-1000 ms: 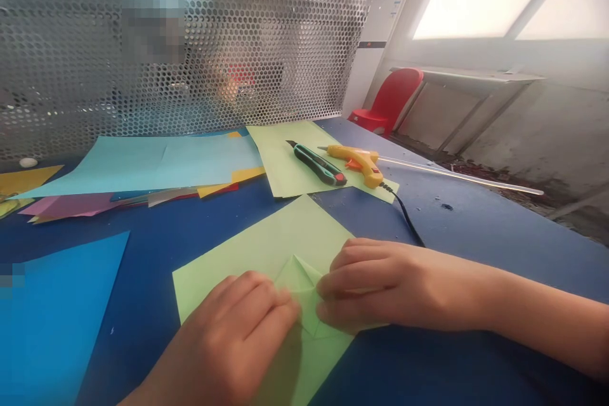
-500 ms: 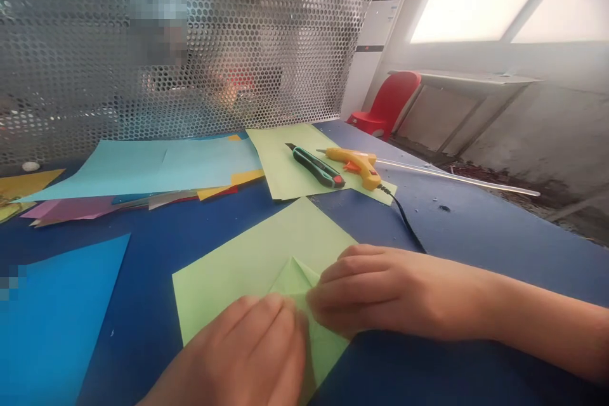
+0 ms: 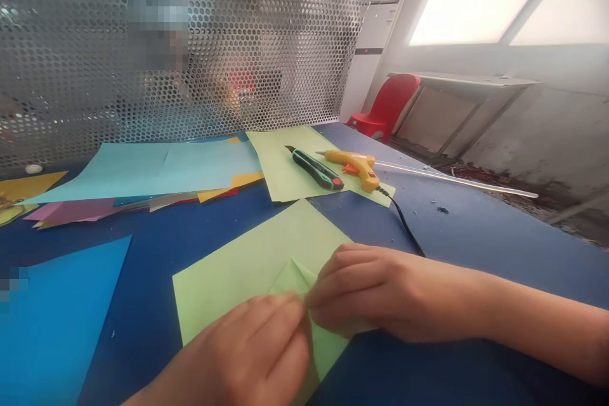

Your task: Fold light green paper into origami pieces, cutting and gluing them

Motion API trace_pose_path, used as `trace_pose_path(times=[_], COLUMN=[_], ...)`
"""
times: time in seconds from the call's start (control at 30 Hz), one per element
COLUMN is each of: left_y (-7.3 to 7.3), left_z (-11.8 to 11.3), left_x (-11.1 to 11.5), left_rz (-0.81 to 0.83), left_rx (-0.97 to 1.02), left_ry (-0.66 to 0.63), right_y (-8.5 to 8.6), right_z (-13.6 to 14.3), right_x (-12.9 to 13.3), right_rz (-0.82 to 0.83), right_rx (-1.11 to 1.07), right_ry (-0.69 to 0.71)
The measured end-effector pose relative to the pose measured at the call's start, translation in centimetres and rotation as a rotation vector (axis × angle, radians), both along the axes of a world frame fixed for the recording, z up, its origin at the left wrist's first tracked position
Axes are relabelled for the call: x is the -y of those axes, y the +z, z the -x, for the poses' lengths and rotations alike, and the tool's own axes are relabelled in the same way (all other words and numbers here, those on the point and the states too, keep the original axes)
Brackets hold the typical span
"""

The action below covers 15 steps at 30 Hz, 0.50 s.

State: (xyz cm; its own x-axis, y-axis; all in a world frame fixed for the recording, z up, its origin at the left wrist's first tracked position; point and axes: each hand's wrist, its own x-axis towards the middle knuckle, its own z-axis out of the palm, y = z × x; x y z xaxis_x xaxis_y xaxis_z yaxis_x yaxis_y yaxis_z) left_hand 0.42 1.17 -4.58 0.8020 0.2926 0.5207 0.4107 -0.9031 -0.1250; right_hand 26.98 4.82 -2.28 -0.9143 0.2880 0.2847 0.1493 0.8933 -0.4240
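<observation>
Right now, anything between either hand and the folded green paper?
Nothing visible: the left hand and right hand are both at the folded green paper, hiding part of it. The utility knife and glue gun lie farther back.

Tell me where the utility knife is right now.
In the head view, the utility knife lies slightly right of centre on light green paper, just left of the yellow glue gun and farther out than the right hand.

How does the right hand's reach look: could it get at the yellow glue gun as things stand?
Probably yes: the yellow glue gun lies ahead of the right hand, and nothing upright shows between them. That hand would likely have to leave the folded green paper it touches.
</observation>
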Motion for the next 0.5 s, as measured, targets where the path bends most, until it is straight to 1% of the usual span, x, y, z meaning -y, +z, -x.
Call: trace_pose_path(times=[0.07,0.13,0.2,0.27,0.33,0.4,0.5], left_y=[-0.1,-0.5,-0.9,-1.2,-1.2,-0.9,-0.3], left_z=[-0.1,-0.3,-0.5,-0.7,-0.6,-0.4,0.1], left_x=[0.0,0.0,0.0,0.0,0.0,0.0,0.2], left_rz=[0.0,-0.026,-0.041,-0.021,0.011,0.042,0.075], left_rx=[-0.005,0.006,0.042,0.076,0.086,0.022,-0.151], left_ry=[-0.013,-0.02,-0.009,0.004,-0.003,-0.008,-0.007], right_y=[-0.4,-0.7,-1.1,-1.5,-2.0,-2.5,-2.9], right_z=[-0.1,-0.3,-0.5,-0.7,-1.0,-1.1,-1.2], right_x=[-0.1,-0.4,-0.7,-1.1,-1.6,-2.1,-2.4], right_rz=[0.034,-0.001,-0.098,-0.192,-0.238,-0.25,-0.253], right_rx=[-0.06,-0.109,-0.146,-0.163,-0.166,-0.16,-0.107], right_ry=[-0.019,-0.077,-0.222,-0.412,-0.577,-0.685,-0.799])
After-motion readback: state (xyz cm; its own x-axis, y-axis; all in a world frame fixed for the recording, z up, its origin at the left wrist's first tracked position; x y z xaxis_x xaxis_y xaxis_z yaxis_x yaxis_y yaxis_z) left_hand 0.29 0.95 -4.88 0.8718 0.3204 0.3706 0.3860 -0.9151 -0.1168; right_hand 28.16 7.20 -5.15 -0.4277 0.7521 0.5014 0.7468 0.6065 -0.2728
